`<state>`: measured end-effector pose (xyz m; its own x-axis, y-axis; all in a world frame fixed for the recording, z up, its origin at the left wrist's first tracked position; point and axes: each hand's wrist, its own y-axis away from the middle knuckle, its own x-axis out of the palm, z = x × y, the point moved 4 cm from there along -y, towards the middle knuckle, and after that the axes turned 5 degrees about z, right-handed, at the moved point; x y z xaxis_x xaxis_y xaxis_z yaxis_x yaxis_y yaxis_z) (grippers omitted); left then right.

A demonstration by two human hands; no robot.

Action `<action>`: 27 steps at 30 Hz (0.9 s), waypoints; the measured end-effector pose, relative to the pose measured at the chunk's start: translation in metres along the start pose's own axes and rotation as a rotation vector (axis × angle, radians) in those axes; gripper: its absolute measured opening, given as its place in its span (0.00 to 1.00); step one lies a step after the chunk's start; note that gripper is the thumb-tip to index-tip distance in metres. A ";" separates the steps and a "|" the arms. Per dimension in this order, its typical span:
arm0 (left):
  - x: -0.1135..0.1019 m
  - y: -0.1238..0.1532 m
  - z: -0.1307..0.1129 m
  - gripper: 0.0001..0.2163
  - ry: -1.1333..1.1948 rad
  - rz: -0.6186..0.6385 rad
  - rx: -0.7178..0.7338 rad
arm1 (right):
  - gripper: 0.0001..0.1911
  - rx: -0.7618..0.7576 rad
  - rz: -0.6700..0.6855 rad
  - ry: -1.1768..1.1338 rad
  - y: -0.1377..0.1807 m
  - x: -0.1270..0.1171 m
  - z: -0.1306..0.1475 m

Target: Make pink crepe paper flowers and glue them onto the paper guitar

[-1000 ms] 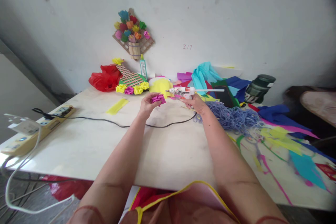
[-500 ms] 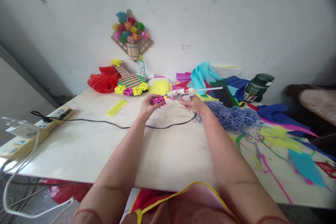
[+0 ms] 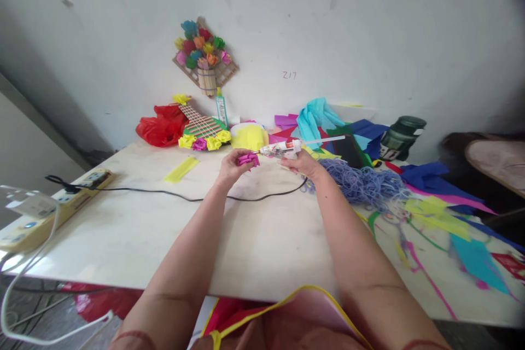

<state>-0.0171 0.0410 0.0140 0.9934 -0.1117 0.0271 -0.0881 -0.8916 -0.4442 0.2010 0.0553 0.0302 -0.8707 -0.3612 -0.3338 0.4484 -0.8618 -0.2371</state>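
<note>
Left hand (image 3: 233, 167) pinches a magenta paper flower (image 3: 250, 161), closed round its left side and held above the bench (image 3: 274, 251), toward the back edge, about midway between its left and right ends. Right hand (image 3: 303, 164) wraps a hot-glue gun (image 3: 283, 149), near level, nozzle (image 3: 256, 152) aimed left at the flower; a pale glue stick (image 3: 330, 139) juts from the rear. Nozzle touching paper or just short of it — too small to tell; no glue bead made out. Black cord (image 3: 197, 198) runs from the right hand to the power strip (image 3: 95, 179) at the bench's left edge. Blue string heap (image 3: 363, 183) lies beside the right hand, toward the right edge.

My judgement on gluing well: small squeeze, low in the folds; fingertips back from the hot metal; light pinch, lest petals crush; cord slack — a snag would jerk the nozzle.
</note>
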 end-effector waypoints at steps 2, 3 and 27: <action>0.000 0.000 -0.001 0.19 0.003 -0.002 -0.007 | 0.15 0.003 0.003 0.016 0.001 0.000 0.001; 0.001 0.000 -0.001 0.19 0.004 -0.004 -0.010 | 0.15 0.005 0.001 0.020 0.001 0.000 0.001; 0.002 0.001 -0.004 0.18 -0.005 -0.002 0.021 | 0.16 0.046 -0.032 0.116 0.000 -0.002 0.003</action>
<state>-0.0153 0.0386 0.0171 0.9939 -0.1082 0.0235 -0.0851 -0.8823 -0.4629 0.2023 0.0552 0.0335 -0.8541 -0.2917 -0.4306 0.4084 -0.8887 -0.2083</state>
